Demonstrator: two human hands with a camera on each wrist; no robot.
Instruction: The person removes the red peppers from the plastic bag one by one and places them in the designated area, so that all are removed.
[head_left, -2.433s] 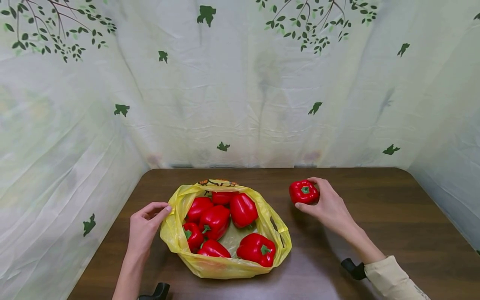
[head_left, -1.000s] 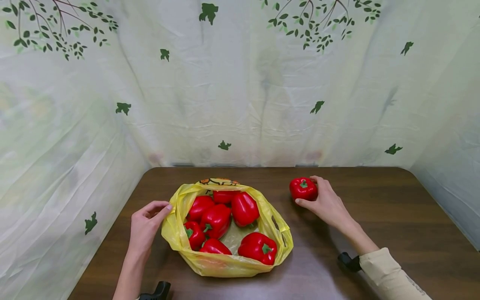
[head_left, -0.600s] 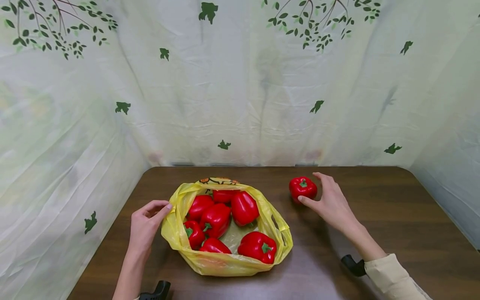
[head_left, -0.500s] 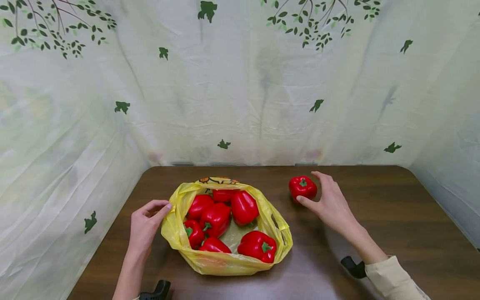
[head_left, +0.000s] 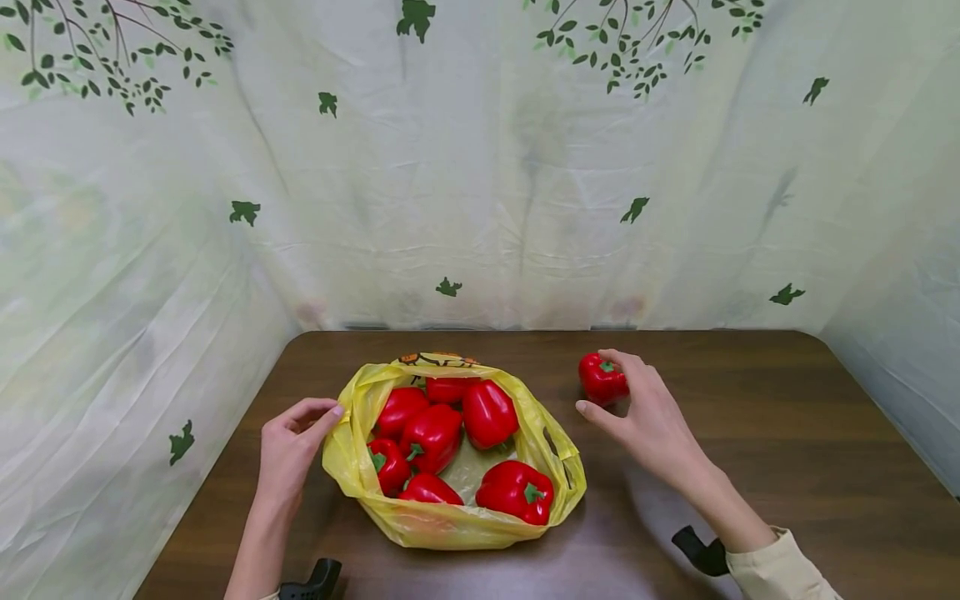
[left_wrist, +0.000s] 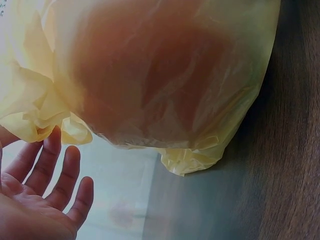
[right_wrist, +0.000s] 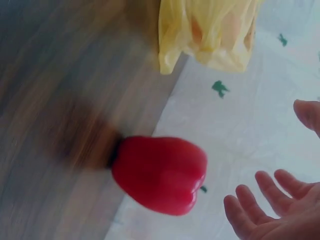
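Note:
A yellow plastic bag [head_left: 420,533] stands on the table with its mouth spread wide, several red bell peppers [head_left: 431,437] lying inside. My left hand [head_left: 288,446] pinches the bag's left rim between thumb and forefinger; in the left wrist view its other fingers [left_wrist: 65,180] stretch loosely below the yellow plastic. To the right of the bag, one red bell pepper [head_left: 602,379] sits upright on the table, stem up. My right hand [head_left: 652,417] is just in front of and over that pepper, fingers spread. The right wrist view shows a gap between the pepper [right_wrist: 160,175] and the fingertips.
The brown wooden table [head_left: 787,433] reaches back to a pale curtain [head_left: 480,167] printed with green leaves, which also hangs at both sides. Black straps with camera mounts sit at the left wrist [head_left: 315,579] and the right wrist [head_left: 701,550].
My right hand had the pepper in its grip, set it down upright and let go. It has since moved left and up off it. My left hand keeps its hold on the rim.

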